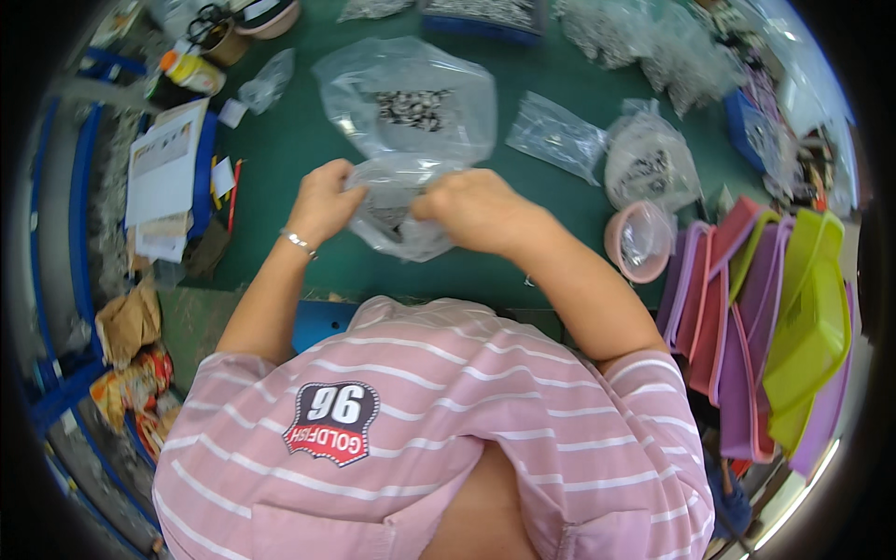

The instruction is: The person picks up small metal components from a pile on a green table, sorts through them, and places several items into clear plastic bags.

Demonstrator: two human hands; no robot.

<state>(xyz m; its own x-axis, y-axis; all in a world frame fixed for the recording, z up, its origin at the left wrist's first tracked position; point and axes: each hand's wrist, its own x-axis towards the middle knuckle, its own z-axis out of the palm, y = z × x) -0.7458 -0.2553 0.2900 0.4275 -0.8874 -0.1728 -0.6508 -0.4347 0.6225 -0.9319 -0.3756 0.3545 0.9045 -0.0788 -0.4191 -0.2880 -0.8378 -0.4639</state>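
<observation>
Both of my hands grip a clear plastic bag (411,238) that has small dark and silvery pieces in its lower part. On its left edge, my left hand (327,201) is closed with thumb and fingers together. Across from it, my right hand (476,210) is closed on the bag's upper right side, fingers curled under. Just beyond them lies a larger clear bag (457,75), spread wide, with a heap of small black and silver pieces (411,109) in it. The two bags touch or overlap near my hands.
Right of the hands are a flat clear bag (557,135), a filled bag (649,173) and a pink cup (621,245). Stacked coloured bins (793,327) stand at far right. A blue tray (485,28) sits at the back. Papers (168,168) and a yellow bottle (191,73) are at left.
</observation>
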